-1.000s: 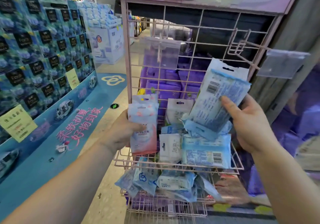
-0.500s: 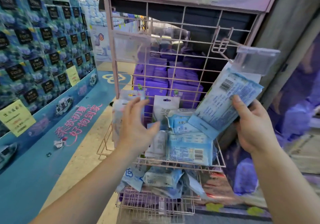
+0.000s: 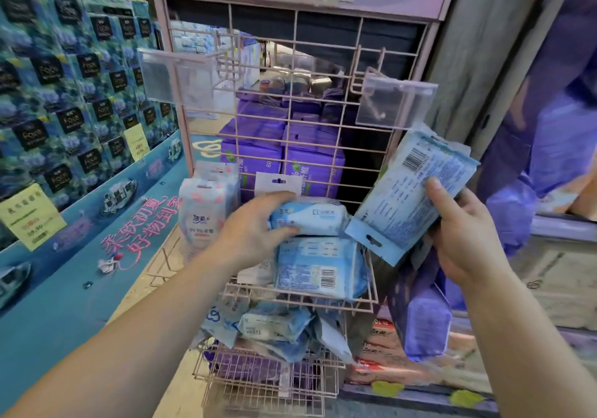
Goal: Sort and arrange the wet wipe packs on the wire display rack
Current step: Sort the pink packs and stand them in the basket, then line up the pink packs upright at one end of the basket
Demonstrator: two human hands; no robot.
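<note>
The pink-white pack [image 3: 202,220] reads "99.9%"; purple boxes [image 3: 255,159] show "80".

Our left hand [image 3: 255,224] reaching forward, fingers curled in a grip, our right hand [image 3: 465,240] raised, thumb pressed opposite fingers, clamped

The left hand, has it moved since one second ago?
Yes. The left hand left the pink pack at the basket's left end and went right, onto a blue pack.

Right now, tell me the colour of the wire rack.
Pale pink wire rack, clearest in the head view.
</note>
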